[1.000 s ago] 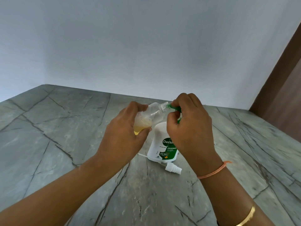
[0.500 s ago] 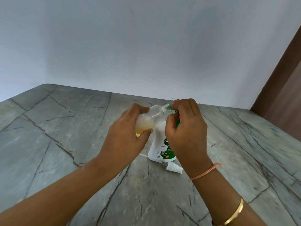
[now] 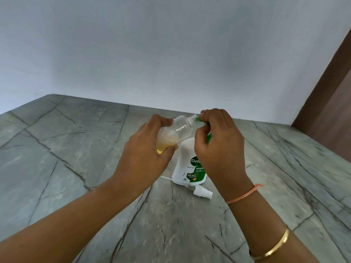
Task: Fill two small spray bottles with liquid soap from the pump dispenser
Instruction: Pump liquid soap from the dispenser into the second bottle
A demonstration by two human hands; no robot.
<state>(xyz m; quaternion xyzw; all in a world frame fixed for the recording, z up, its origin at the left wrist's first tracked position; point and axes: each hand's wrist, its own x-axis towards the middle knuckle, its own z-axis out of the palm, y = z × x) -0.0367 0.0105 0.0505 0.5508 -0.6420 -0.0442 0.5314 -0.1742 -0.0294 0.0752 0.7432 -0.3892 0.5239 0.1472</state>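
**Fig.** Little had moved since the earlier frames: both hands were carried slightly higher in view. The small clear plastic spray bottle (image 3: 182,128), uncapped and tilted, was clasped round its lower half by the curled fingers of the left hand (image 3: 146,154); yellowish soap was pooled beside them. The fingers of the right hand (image 3: 218,147) were curled over the green pump nozzle (image 3: 199,119), whose tip was held at the bottle's mouth. The white, green-labelled pump dispenser (image 3: 185,166) stood below the right fingers; the white spray cap (image 3: 202,192) lay on the grey veined stone table (image 3: 76,168) nearer the wrist. Were the nozzle slipped off the narrow mouth during a press, soap would likely be spilled over threads and fingers; the dispenser, apparently steadied only from above, might be tipped.
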